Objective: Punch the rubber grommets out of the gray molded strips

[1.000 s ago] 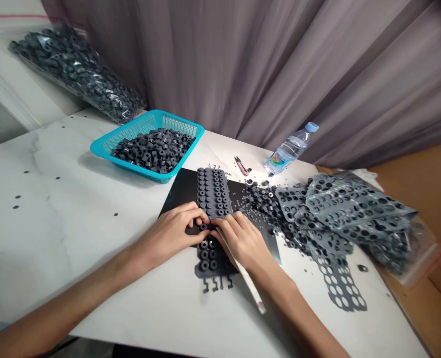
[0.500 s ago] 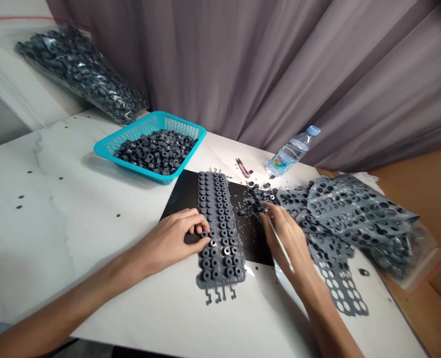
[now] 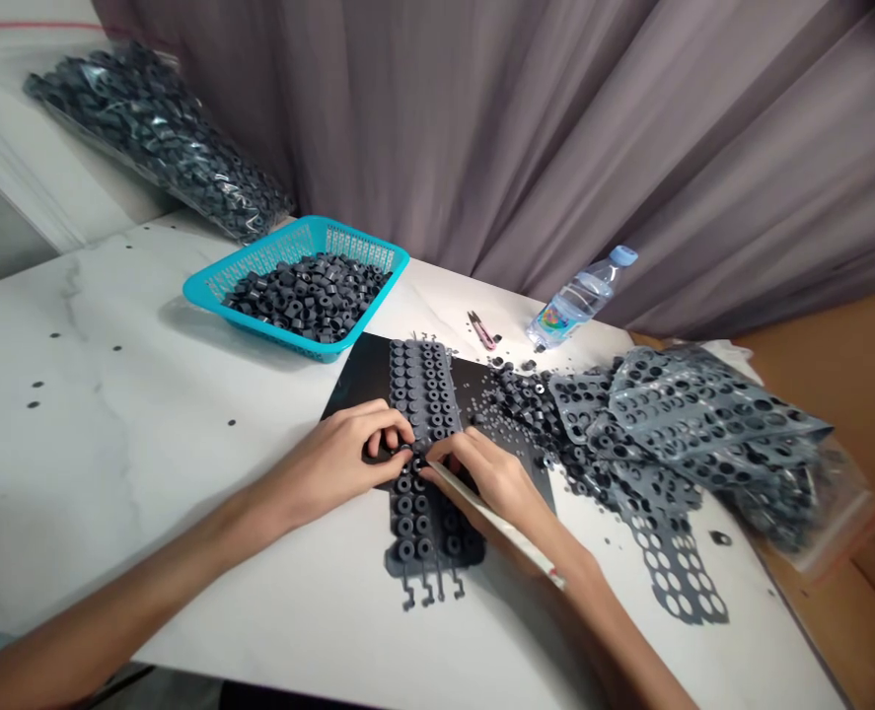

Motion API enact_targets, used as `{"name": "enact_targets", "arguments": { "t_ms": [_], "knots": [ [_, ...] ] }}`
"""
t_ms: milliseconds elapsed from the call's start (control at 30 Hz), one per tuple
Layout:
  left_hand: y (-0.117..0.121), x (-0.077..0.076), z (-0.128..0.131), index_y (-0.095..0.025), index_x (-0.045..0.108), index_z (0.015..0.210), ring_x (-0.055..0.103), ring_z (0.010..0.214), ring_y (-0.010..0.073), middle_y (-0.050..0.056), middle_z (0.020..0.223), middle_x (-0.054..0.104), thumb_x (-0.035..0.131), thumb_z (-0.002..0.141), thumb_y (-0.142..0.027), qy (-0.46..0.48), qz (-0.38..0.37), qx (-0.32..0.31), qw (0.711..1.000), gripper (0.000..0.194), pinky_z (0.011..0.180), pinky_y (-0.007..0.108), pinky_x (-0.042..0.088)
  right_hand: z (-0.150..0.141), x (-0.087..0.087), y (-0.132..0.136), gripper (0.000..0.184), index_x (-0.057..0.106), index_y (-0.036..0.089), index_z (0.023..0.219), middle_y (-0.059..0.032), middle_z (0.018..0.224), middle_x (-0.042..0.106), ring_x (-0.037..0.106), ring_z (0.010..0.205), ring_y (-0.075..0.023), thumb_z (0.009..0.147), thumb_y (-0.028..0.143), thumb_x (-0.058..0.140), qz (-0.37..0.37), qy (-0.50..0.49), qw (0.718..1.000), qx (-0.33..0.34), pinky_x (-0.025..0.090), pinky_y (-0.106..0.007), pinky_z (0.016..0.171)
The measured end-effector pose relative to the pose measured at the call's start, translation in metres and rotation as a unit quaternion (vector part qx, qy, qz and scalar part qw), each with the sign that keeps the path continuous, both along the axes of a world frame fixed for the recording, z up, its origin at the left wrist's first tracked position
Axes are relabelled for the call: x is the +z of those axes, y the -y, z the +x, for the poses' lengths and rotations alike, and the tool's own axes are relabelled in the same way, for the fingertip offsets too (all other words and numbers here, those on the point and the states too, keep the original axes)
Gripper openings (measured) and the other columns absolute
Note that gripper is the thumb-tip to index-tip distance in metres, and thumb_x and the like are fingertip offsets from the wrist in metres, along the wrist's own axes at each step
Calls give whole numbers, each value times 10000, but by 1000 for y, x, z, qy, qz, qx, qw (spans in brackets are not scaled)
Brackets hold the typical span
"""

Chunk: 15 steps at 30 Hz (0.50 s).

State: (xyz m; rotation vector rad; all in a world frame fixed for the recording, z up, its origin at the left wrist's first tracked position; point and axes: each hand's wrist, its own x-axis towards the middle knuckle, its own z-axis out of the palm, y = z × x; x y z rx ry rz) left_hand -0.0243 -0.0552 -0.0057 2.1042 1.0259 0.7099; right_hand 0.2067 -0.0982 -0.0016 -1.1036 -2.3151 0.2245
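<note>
A dark grey rubber sheet with rows of round ring-shaped parts lies lengthwise in front of me, partly over a black mat. My left hand is at its left edge, thumb and forefinger closed on a small black ring part. From the right, my right hand reaches over the sheet, gripping a slim white stick-like tool. Its tip is beside the left fingertips, among the rings; the exact contact is hidden by my fingers.
A blue basket of loose black rings stands behind, with a plastic bag of rings beyond it. Pink snips and a water bottle are at the back. Punched-out sheets and scattered bits are piled at right.
My right hand has moved left with the white tool, from the scattered bits onto the sheet beside my left hand. The left hand has shifted slightly away from me along the sheet.
</note>
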Motion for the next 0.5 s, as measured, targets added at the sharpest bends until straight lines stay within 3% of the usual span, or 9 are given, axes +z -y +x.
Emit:
{"name": "enact_targets", "arguments": {
  "t_ms": [167,333,400,500],
  "knots": [
    [-1,0,0,-240,720,952,562,710,117,-38,824,572,685,859,-196,-22,-2,0,1000,109,656,258,442,-4,6,4,208,630,195,1020,-48,872,703,626,758,-171,1059,372,527,-12,64,998,-19,505,-273,683],
    [-3,-2,0,-232,720,956,566,699,126,-28,848,608,694,864,-241,-26,-4,-4,1000,96,668,270,453,-17,1,6,191,620,176,1153,-77,904,687,628,848,-228,1073,285,484,67,140,987,-45,537,-337,765],
    [-2,-1,0,-228,718,950,563,691,131,-22,856,620,700,862,-261,-30,-7,-7,1000,96,678,278,460,-18,0,6,217,593,165,1197,-106,964,673,612,901,-250,1081,283,452,72,134,984,-96,538,-365,790],
    [0,4,-2,-230,714,962,566,710,141,-16,866,624,684,880,-277,-34,-16,-15,999,99,694,286,461,-8,4,9,276,550,143,1253,-148,1046,639,583,971,-283,1088,310,405,44,109,966,-229,532,-419,821]
  ]
}}
